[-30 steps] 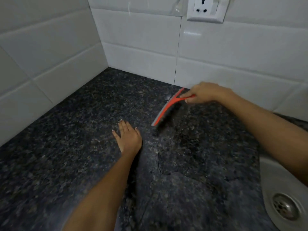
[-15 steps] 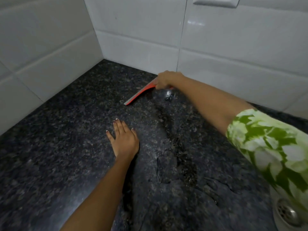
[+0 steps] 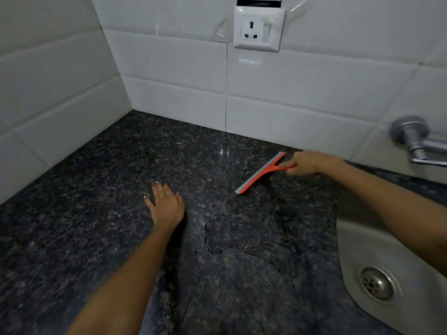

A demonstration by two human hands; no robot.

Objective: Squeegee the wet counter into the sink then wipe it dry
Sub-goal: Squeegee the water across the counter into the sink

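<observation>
My right hand (image 3: 308,163) grips the handle of an orange squeegee (image 3: 261,173) with a grey rubber blade. The blade rests on the dark speckled granite counter (image 3: 96,213), angled from near the back wall toward the middle. Water film and streaks show on the stone between the blade and the steel sink (image 3: 387,257) at the right. The sink's round drain (image 3: 376,283) is visible at lower right. My left hand (image 3: 165,205) lies flat on the counter, fingers spread, left of the blade and apart from it.
White tiled walls (image 3: 169,76) meet in a corner at the back left. A white wall socket (image 3: 258,30) sits above the counter. A chrome tap (image 3: 416,143) projects from the wall over the sink at far right.
My right hand has pulled the squeegee from near the back left of the counter rightward toward the sink. The left hand has stayed flat in place. The view tilted up.
</observation>
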